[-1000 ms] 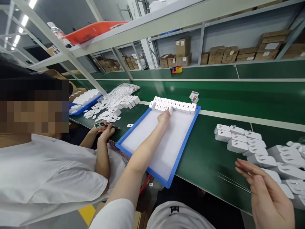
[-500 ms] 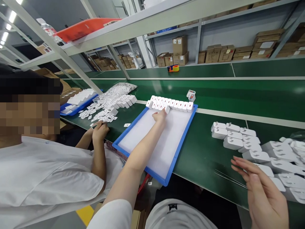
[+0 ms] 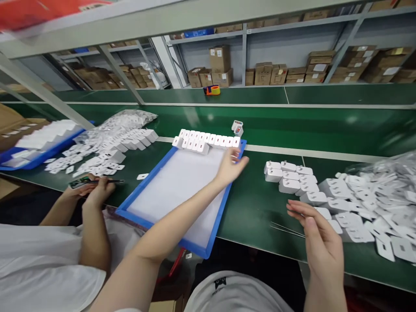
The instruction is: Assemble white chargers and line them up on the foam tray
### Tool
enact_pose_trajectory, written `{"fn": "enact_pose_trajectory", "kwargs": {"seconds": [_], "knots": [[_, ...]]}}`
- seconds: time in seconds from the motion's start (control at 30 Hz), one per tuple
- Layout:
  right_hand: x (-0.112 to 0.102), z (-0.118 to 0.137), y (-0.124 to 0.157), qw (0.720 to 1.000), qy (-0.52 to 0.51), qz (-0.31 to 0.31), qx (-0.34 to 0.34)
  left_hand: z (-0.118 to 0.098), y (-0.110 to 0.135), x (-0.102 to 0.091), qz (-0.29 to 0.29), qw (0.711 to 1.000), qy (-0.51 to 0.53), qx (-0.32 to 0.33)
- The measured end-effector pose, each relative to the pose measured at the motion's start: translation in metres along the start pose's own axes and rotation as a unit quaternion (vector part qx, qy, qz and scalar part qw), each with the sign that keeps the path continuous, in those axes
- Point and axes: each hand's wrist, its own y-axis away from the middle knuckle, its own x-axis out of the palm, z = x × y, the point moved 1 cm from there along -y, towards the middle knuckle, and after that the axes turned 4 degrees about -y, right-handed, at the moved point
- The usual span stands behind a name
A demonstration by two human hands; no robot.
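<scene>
My left hand [image 3: 230,168] hovers over the right side of the blue-rimmed tray [image 3: 212,236], thumb spread from the fingers, with nothing seen in it. Beyond its fingertips, white charger plugs [image 3: 221,141] stand in a long back row and a shorter front row along the tray's far end. To the right, my right hand [image 3: 320,236] is raised at the bench edge, fingers stretched and thumb apart. Thin metal tweezers [image 3: 286,229] point left from behind it. Their rear end is hidden, and I cannot tell whether the hand touches them.
More white chargers [image 3: 289,185] with pins up and a heap of white plastic parts [image 3: 383,199] lie right. At left are loose white pieces [image 3: 97,167], a bag of parts [image 3: 130,119] and a co-worker's hands [image 3: 94,188] holding a dark tool. A shelf beam [image 3: 130,26] crosses overhead.
My left hand has left the front row of chargers and moved right. The charger it was at now stands at that row's end. My view has turned right.
</scene>
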Motion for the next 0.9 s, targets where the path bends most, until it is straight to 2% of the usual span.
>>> {"fn": "enact_pose_trajectory", "kwargs": {"seconds": [0.07,0.1,0.17,0.23,0.33,0.5,0.6,0.7,0.8,0.9], "knots": [[0.001,0.004,0.000,1.000,0.012,0.011,0.000,-0.016,0.016,0.029,0.123,0.985,-0.047,0.107],[0.001,0.007,0.001,1.000,0.020,0.016,0.005,-0.022,0.022,0.041,0.165,0.971,-0.076,0.153],[-0.002,0.012,0.004,0.999,0.033,0.020,0.016,-0.031,0.030,0.059,0.211,0.942,-0.138,0.223],[-0.007,0.015,0.006,0.999,0.042,0.012,0.021,-0.033,0.036,0.069,0.233,0.913,-0.201,0.269],[-0.013,0.017,0.005,0.999,0.049,-0.011,0.016,-0.029,0.044,0.074,0.244,0.876,-0.275,0.312],[-0.006,0.019,0.001,0.998,0.062,-0.008,-0.004,-0.022,0.045,0.072,0.256,0.838,-0.330,0.350],[0.002,0.023,0.002,0.998,0.067,0.008,0.013,-0.024,0.040,0.071,0.272,0.837,-0.316,0.356],[0.005,0.025,0.003,0.997,0.073,0.013,0.016,-0.026,0.038,0.067,0.295,0.852,-0.269,0.340],[0.000,0.024,0.002,0.996,0.091,0.019,-0.005,-0.027,0.040,0.054,0.311,0.883,-0.195,0.293],[-0.005,0.023,-0.003,0.984,0.152,0.079,-0.044,-0.030,0.049,0.033,0.307,0.919,-0.118,0.217]]}}
